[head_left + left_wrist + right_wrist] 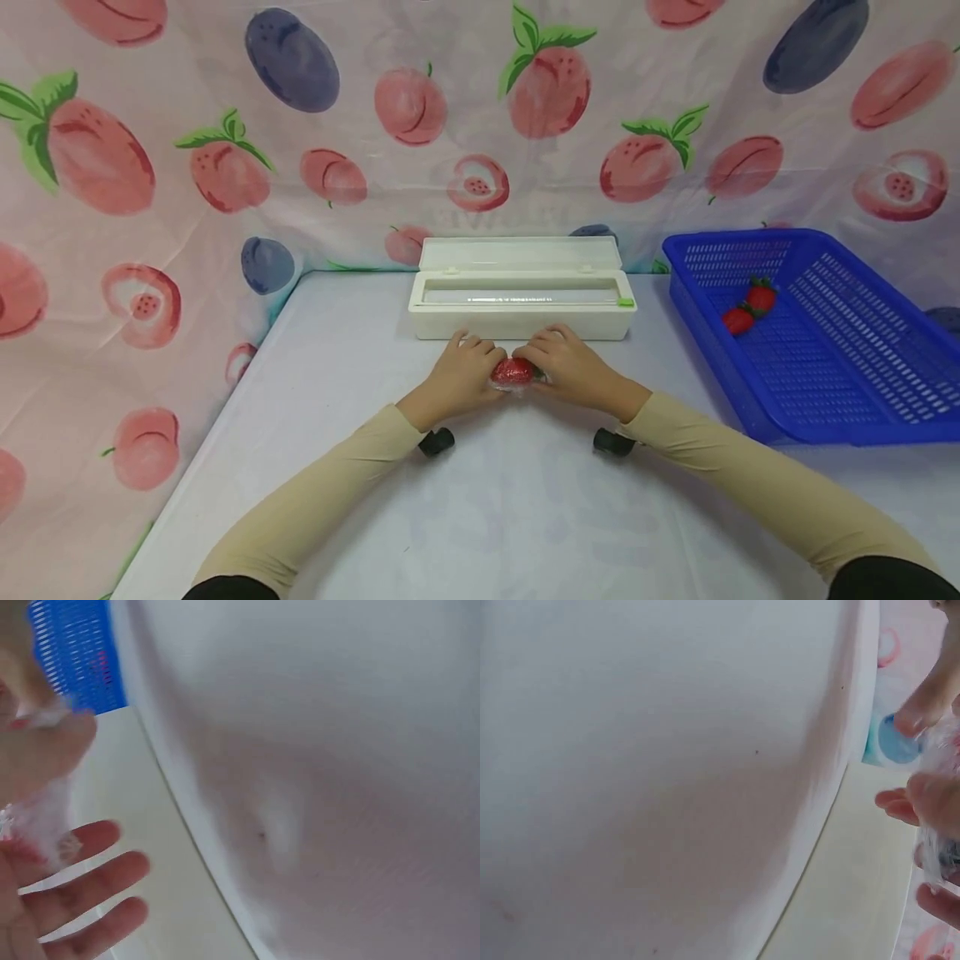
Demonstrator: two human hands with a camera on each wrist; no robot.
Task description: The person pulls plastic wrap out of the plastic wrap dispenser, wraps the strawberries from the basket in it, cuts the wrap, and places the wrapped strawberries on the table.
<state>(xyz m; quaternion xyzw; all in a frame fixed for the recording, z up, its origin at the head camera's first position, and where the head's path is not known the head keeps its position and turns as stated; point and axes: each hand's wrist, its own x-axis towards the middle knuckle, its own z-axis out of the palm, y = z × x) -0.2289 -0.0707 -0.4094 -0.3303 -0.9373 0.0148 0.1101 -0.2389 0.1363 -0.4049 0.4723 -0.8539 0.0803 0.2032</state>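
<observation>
A red strawberry [513, 372] in clear plastic film is held between both hands in the head view, just in front of a white cling film dispenser [517, 323]. My left hand [463, 375] grips its left side, and my right hand [573, 375] grips the side with the green leaves. In the left wrist view, crinkled film [46, 817] lies between thumb and fingers, and the other fingers [94, 892] spread loosely. Film [931, 851] bunches round the fruit at the edge of the right wrist view. Much of the strawberry is hidden by the hands.
The dispenser's lid [517, 252] stands raised, with a green slider [626, 302] at its right end. To the right is a blue plastic basket [720, 379] holding two strawberries [750, 308]. Fruit-patterned cloth [337, 83] hangs behind the white table [510, 517].
</observation>
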